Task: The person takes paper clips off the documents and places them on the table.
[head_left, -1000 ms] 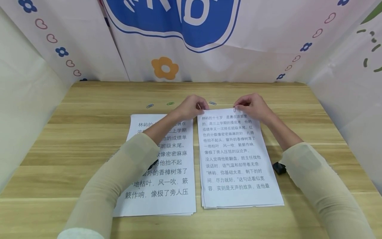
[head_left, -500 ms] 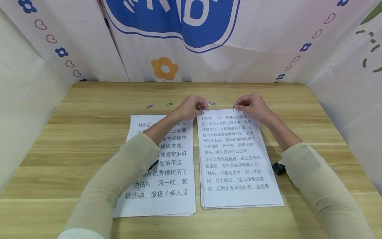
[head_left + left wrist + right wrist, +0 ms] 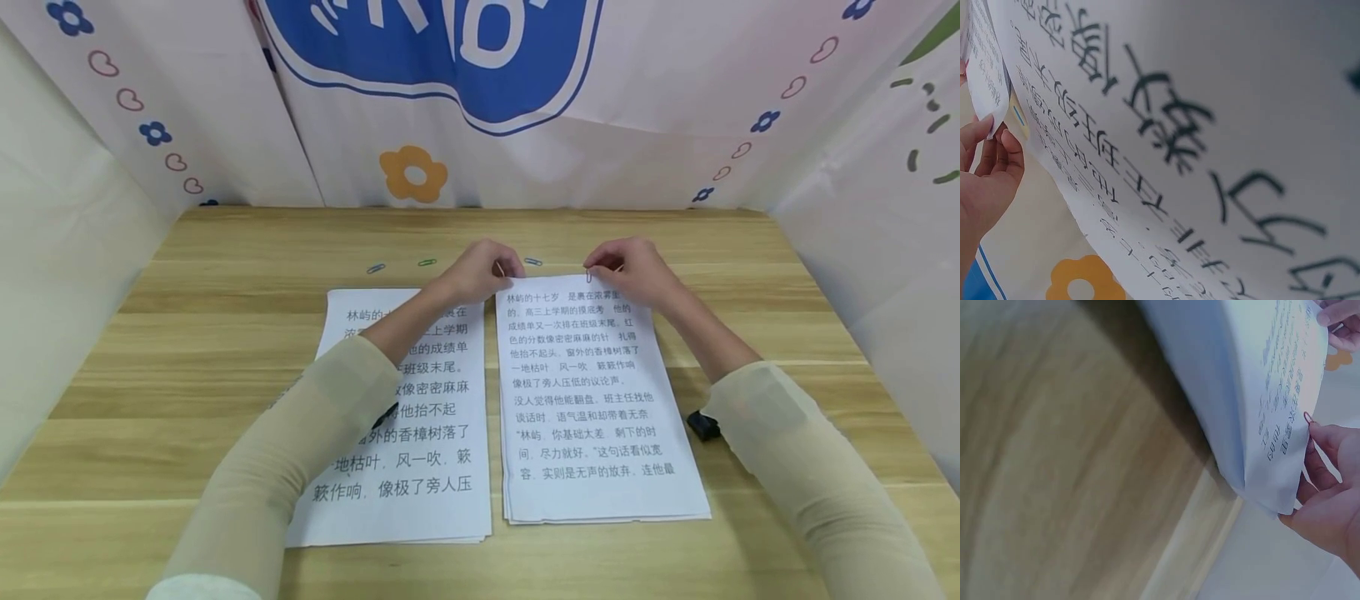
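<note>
A stack of printed sheets [image 3: 585, 400] lies on the table's right half, its top edge between my hands. My left hand [image 3: 483, 271] pinches the stack's top left corner, which the left wrist view shows between thumb and fingers [image 3: 991, 169]. Near the top right corner, my right hand [image 3: 636, 271] pinches a small paper clip [image 3: 588, 276]. The clip looks reddish in the right wrist view, where its loop [image 3: 1309, 417] overlaps the paper's edge. How far it is pushed onto the sheets is unclear.
A second stack of printed sheets [image 3: 427, 467] lies to the left, partly under my left forearm. Beyond the stacks are a blue paper clip [image 3: 376, 268], a green one [image 3: 427, 262] and another blue one [image 3: 533, 262]. Printed cloth [image 3: 637, 158] closes off the table's back.
My right hand has shifted very slightly left at the clip, covering a bit more of the first printed line. My left hand and both stacks look the same.
</note>
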Demonstrator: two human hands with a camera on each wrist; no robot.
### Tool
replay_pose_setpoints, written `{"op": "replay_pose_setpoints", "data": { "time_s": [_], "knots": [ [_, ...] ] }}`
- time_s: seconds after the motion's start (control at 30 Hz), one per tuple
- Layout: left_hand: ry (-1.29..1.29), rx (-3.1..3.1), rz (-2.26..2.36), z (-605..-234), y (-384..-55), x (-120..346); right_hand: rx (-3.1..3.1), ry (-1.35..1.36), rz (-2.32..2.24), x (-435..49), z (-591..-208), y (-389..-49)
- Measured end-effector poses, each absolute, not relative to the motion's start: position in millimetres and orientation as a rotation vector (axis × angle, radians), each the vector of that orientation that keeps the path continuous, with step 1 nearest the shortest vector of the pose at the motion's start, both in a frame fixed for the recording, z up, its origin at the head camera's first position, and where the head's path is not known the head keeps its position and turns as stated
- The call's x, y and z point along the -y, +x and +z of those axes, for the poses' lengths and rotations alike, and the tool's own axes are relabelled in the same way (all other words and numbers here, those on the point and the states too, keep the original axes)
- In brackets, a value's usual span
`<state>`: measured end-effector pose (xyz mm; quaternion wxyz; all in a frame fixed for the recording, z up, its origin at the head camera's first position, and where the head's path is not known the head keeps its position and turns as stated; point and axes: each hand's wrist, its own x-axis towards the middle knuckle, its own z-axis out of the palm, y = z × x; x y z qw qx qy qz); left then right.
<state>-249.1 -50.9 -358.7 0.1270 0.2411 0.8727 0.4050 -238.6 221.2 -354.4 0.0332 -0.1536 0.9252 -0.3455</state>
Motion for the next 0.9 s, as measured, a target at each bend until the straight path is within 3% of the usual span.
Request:
{"op": "replay_pose_setpoints", "data": {
  "time_s": [0.9],
  "knots": [
    [0.716,-2.562,1.139,-358.2,-246.4,47.7,-2.889,-0.466,-0.929,-220.1,-357.0,-238.7]
  ]
}}
